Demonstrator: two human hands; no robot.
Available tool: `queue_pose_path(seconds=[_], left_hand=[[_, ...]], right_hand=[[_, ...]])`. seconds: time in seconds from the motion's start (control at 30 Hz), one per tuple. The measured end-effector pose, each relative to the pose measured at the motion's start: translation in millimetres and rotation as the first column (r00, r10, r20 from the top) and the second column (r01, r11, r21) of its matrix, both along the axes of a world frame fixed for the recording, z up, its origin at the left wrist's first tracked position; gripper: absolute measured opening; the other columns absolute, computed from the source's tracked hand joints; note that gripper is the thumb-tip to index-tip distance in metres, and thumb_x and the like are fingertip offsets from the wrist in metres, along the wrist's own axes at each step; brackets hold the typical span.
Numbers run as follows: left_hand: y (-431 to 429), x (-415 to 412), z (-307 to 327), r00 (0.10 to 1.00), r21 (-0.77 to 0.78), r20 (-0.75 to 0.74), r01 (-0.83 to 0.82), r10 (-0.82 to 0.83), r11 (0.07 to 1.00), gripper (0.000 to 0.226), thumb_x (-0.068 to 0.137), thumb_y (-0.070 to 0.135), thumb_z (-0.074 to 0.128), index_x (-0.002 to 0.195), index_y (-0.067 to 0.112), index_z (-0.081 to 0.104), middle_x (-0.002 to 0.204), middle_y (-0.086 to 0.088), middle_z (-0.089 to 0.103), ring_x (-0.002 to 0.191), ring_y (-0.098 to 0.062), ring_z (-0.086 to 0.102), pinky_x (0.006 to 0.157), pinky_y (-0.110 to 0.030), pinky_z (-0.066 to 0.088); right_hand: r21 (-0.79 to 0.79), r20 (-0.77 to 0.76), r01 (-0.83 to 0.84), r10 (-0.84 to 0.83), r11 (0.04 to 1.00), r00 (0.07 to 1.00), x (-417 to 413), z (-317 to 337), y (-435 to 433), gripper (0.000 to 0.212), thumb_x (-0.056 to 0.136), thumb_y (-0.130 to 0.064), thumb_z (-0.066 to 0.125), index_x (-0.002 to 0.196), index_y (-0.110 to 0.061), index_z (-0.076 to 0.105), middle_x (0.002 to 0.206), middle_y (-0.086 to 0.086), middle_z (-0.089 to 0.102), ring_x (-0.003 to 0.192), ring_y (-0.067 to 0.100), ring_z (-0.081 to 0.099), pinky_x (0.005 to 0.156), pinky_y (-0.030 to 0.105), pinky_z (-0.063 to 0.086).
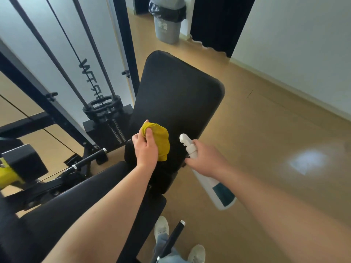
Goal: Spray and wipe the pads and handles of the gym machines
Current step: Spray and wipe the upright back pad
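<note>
A black back pad (178,92) of a gym bench slopes away in front of me, with the black seat pad (79,202) below it at the lower left. My left hand (147,149) grips a bunched yellow cloth (159,139) against the lower end of the back pad. My right hand (205,158) holds a white spray bottle (212,186) by its neck, just right of the cloth. Its white nozzle (185,140) points up toward the pad. The bottle's body, with a teal label, hangs down past my wrist.
A black cable-machine frame with a weight stack (106,118) stands close on the left. Two chrome-tipped black handles (89,158) (172,238) stick out near the bench. A grey bin (167,21) stands at the back. Wooden floor (266,130) spreads to the right, up to a white wall.
</note>
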State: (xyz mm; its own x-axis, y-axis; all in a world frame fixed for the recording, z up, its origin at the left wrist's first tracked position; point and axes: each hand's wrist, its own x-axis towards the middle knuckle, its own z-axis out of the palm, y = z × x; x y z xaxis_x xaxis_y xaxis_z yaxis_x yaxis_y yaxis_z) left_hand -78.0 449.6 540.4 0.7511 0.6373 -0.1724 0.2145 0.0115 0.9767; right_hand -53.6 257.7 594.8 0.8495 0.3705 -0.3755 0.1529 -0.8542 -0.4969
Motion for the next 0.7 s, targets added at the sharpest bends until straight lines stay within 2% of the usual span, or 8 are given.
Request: queue_pose_path(seconds=[0.1,0.17,0.23,0.27,0.33,0.4,0.57,0.7], left_hand=[[-16.5,19.8,25.1,0.985,0.035,0.162,0.062,-0.067,0.997,0.041,0.109,0.040,0.041,0.149,0.032,0.043,0.129,0.012,0.051,0.107,0.007,0.054,0.079,-0.005,0.042],[-29.8,36.4,43.8,0.965,0.146,0.230,0.095,-0.128,0.985,0.032,0.107,0.033,0.048,0.137,0.026,0.040,0.119,0.015,0.053,0.102,0.011,0.055,0.079,-0.007,0.044],[-46.0,53.0,55.5,0.936,0.274,0.244,0.185,-0.254,0.944,0.028,0.104,0.029,0.055,0.127,0.027,0.040,0.121,0.012,0.053,0.109,0.006,0.054,0.088,-0.017,0.048],[-53.3,61.2,54.8,0.908,0.332,0.223,0.273,-0.356,0.903,0.029,0.103,0.030,0.057,0.127,0.030,0.041,0.135,0.008,0.051,0.123,0.000,0.051,0.100,-0.025,0.048],[-64.8,73.5,36.7,0.844,0.508,0.086,0.421,-0.530,0.752,0.038,0.103,0.031,0.056,0.138,0.035,0.041,0.166,0.005,0.022,0.154,-0.020,0.021,0.123,-0.040,0.028],[-72.9,77.2,7.3,0.823,0.659,-0.029,0.443,-0.567,0.608,0.043,0.104,0.035,0.053,0.145,0.032,0.040,0.171,0.007,-0.005,0.158,-0.023,-0.010,0.127,-0.050,0.010],[-86.8,60.3,-27.9,0.915,0.554,-0.026,0.349,-0.403,0.756,0.028,0.107,0.040,0.043,0.126,0.019,0.044,0.170,0.003,-0.014,0.156,-0.020,-0.016,0.128,-0.050,0.005],[-95.5,10.5,-72.2,0.928,0.385,-0.153,0.373,-0.341,0.844,0.011,0.105,0.039,0.050,0.106,0.036,0.040,0.168,0.010,-0.021,0.155,-0.014,-0.021,0.128,-0.051,0.008]], right_hand=[[0.070,0.016,0.070,-0.071,0.995,0.997,4.4,5.9,-11.3,0.048,0.094,-0.036,0.067,0.139,-0.027,0.051,0.105,-0.004,0.064,0.090,0.020,0.063,0.070,0.035,0.047],[0.078,0.014,0.103,-0.104,0.992,0.994,7.5,5.7,-18.6,0.055,0.096,-0.038,0.066,0.146,-0.028,0.046,0.105,-0.005,0.060,0.088,0.017,0.059,0.064,0.028,0.042],[0.079,0.018,0.132,-0.133,0.988,0.991,9.0,5.2,-25.3,0.057,0.097,-0.041,0.065,0.148,-0.029,0.044,0.105,-0.004,0.059,0.083,0.014,0.058,0.060,0.024,0.040],[0.076,0.018,0.149,-0.150,0.986,0.988,9.1,5.1,-28.4,0.057,0.097,-0.042,0.065,0.148,-0.030,0.044,0.105,-0.004,0.059,0.084,0.015,0.058,0.061,0.026,0.041],[0.071,0.011,0.181,-0.182,0.981,0.983,8.6,3.3,-34.9,0.053,0.095,-0.041,0.066,0.143,-0.029,0.047,0.107,-0.001,0.063,0.087,0.021,0.061,0.067,0.033,0.048],[0.081,-0.002,0.220,-0.220,0.972,0.975,7.3,-1.3,-42.6,0.044,0.093,-0.039,0.066,0.133,-0.028,0.052,0.103,0.001,0.067,0.087,0.024,0.063,0.074,0.038,0.053],[0.064,-0.043,0.246,-0.244,0.967,0.969,0.3,-14.0,-60.3,0.040,0.093,-0.039,0.064,0.130,-0.029,0.053,0.096,-0.003,0.064,0.083,0.022,0.062,0.062,0.032,0.042],[0.069,-0.081,0.240,-0.235,0.968,0.969,-4.5,-22.2,-66.1,0.040,0.093,-0.037,0.063,0.131,-0.033,0.053,0.096,-0.004,0.066,0.083,0.018,0.064,0.067,0.035,0.050]])
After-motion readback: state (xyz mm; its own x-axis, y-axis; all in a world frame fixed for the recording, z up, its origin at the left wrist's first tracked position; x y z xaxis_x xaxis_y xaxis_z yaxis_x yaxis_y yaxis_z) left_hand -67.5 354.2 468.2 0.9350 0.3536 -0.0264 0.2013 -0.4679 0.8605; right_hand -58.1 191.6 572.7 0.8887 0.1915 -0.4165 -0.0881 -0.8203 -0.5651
